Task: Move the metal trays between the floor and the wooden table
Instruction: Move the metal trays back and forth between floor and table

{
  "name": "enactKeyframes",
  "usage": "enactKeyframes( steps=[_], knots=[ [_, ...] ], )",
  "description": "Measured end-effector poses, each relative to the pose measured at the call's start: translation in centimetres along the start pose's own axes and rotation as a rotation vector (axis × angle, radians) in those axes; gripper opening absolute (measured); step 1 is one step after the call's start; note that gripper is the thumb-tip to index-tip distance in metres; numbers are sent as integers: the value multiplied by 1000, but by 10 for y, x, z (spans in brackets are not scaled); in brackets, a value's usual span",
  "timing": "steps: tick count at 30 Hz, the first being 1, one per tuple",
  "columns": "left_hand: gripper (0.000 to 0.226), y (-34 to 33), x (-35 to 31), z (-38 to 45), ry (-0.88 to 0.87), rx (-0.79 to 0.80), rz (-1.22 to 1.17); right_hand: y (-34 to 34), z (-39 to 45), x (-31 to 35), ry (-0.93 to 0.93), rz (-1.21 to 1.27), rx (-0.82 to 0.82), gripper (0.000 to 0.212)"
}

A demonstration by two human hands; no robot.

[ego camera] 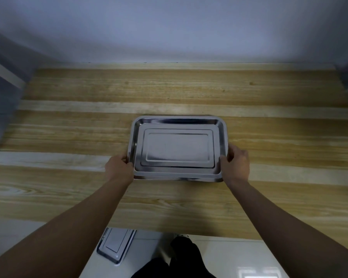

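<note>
A rectangular metal tray (178, 147) is at the middle of the wooden table (68, 187), its near edge slightly raised or stacked on another tray rim. My left hand (119, 167) grips its left near edge and my right hand (236, 163) grips its right edge, thumbs on the rim. A second metal tray (116, 245) lies on the white floor below the table's front edge, partly hidden by my left arm and the tabletop.
A pale wall stands right behind the table. Grey surfaces flank the table at far left (2, 97) and far right. The white tiled floor (239, 255) and my dark-clothed legs (179, 259) show at the bottom.
</note>
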State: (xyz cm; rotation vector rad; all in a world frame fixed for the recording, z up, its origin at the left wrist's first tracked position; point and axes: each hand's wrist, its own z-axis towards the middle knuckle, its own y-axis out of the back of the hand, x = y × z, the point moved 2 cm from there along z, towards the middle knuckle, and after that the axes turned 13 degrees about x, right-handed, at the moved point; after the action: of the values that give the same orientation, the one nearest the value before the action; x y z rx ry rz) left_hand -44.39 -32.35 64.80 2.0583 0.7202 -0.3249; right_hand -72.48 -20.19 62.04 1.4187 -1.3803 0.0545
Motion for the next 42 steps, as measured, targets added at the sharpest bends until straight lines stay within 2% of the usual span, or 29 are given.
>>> enactKeyframes(
  steps=[4, 10, 15, 20, 23, 26, 29, 32, 35, 37, 42],
  knots=[
    [23, -1, 2, 5, 38, -20, -33, -6, 2, -2, -2, -43, 6, 39],
    [29, 1, 2, 8, 48, -21, -102, -11, 9, -1, 3, -74, 3, 12],
    [33, 4, 2, 6, 43, -15, -111, -11, 10, -1, 16, -93, 10, 8],
    [36, 3, 6, 1, 47, 7, -152, -11, 9, 2, -5, -141, 47, 18],
    [34, 2, 8, -3, 75, 56, -229, -12, 7, 4, 8, -176, 43, 40],
    [31, 2, 11, -5, 107, 101, -325, -13, -2, 11, 71, -330, -39, 63],
    [18, 0, 17, -9, 123, 127, -388, -18, -14, 19, 153, -451, -103, 70],
    [13, 0, 23, -13, 135, 161, -442, -28, -24, 25, 303, -432, -113, 67],
    [29, 4, 32, -15, 153, 141, -446, -40, -30, 32, 492, -347, -76, 57],
    [31, 9, 38, -19, 150, 97, -447, -50, -35, 38, 592, -261, -36, 51],
    [25, 25, 63, -30, 173, 37, -592, -76, -55, 60, 704, -192, 75, 46]
  ],
)
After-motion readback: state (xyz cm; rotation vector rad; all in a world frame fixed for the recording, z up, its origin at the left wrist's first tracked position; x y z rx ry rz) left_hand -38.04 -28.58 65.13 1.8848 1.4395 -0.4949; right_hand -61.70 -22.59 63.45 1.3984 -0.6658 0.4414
